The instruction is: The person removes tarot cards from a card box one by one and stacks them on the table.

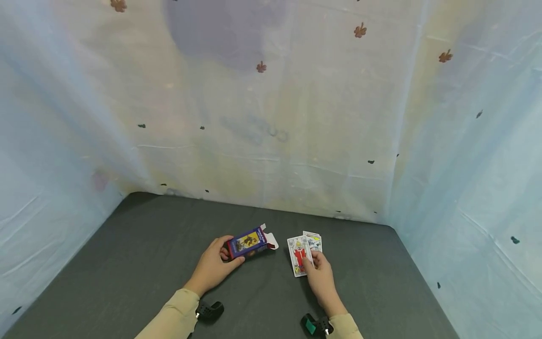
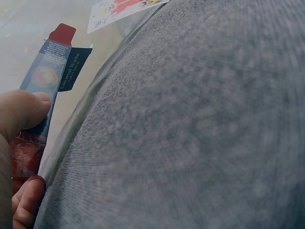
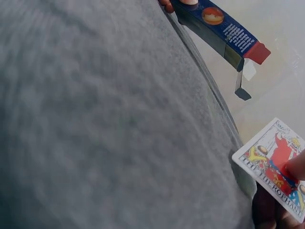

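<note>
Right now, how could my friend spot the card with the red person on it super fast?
Start at the dark grey tabletop, then find the person's right hand, right of the blue Universal Waite box. That hand pinches the Hierophant card. It's the front one, showing a red-robed figure, while the cards behind only peek out.

A small space enclosed by pale sheets
Creased and dotted with leaf-shaped marks, they hang behind and on both sides of a dark cloth-covered surface; the room beyond is hidden.
</note>
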Motion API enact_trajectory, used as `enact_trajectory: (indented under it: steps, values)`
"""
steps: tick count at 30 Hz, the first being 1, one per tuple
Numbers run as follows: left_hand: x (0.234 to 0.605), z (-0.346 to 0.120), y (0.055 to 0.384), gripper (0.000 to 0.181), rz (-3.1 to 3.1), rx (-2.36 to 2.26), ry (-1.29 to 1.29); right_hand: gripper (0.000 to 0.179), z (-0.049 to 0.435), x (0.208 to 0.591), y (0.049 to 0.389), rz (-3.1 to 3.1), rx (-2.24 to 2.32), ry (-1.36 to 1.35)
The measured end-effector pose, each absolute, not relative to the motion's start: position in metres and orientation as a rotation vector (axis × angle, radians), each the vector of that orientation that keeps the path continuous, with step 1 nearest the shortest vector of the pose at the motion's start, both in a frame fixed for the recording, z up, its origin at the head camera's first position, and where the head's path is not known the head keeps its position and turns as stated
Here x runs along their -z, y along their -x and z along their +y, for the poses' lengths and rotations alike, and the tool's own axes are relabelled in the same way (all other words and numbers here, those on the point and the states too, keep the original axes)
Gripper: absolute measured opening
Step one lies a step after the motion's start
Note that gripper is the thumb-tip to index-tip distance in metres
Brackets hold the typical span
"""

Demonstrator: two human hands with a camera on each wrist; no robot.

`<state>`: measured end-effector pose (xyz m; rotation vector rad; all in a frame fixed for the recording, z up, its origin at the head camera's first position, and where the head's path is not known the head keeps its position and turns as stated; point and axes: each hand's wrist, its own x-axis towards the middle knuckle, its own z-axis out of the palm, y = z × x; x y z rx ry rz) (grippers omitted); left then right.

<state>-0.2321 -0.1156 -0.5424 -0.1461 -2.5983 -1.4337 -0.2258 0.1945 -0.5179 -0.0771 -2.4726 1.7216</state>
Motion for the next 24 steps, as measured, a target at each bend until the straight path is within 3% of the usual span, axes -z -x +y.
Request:
enact_trajectory:
  steps: [13, 24]
  values:
    - [0.544, -0.114, 0.233, 0.080, -2.595, 1.428, 0.153, 0.024, 0.198, 0.513, 0.230, -2.432, -1.739, 0.155]
    - [0.542, -0.114, 0.234, 0.081, -2.596, 1.429, 0.158, 0.021, 0.212, 0.503, 0.243, -2.468, -1.486, 0.308]
